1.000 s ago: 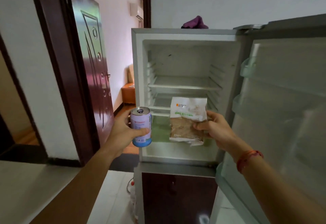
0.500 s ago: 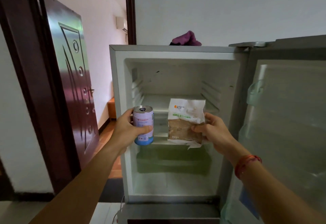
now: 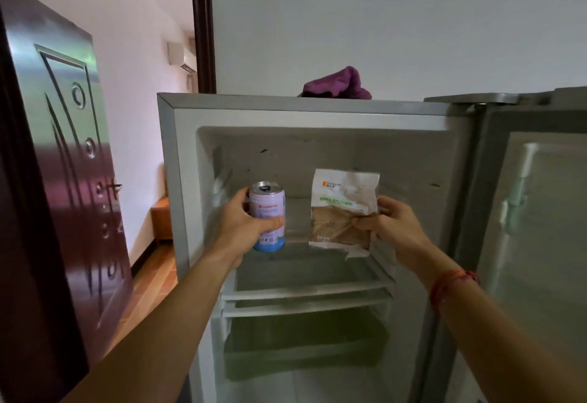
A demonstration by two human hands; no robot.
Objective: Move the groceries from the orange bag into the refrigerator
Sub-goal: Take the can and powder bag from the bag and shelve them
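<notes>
The refrigerator (image 3: 178,180) stands open in front of me, its glass shelves bare. My left hand (image 3: 241,228) grips a pale purple and blue drink can (image 3: 267,212) upright, just inside the opening above the upper shelf (image 3: 305,279). My right hand (image 3: 397,228) pinches a white and brown snack packet (image 3: 343,199) by its right edge, holding it upright beside the can at the same height. The orange bag is out of view.
The fridge door (image 3: 533,244) hangs open at the right, close to my right forearm. A purple cloth (image 3: 336,85) lies on top of the fridge. A dark red room door (image 3: 63,180) stands open at the left. A green-tinted drawer (image 3: 305,345) sits below the shelves.
Both hands have moved forward and up into the fridge opening with the can and the packet. My view has come closer and tilted upward.
</notes>
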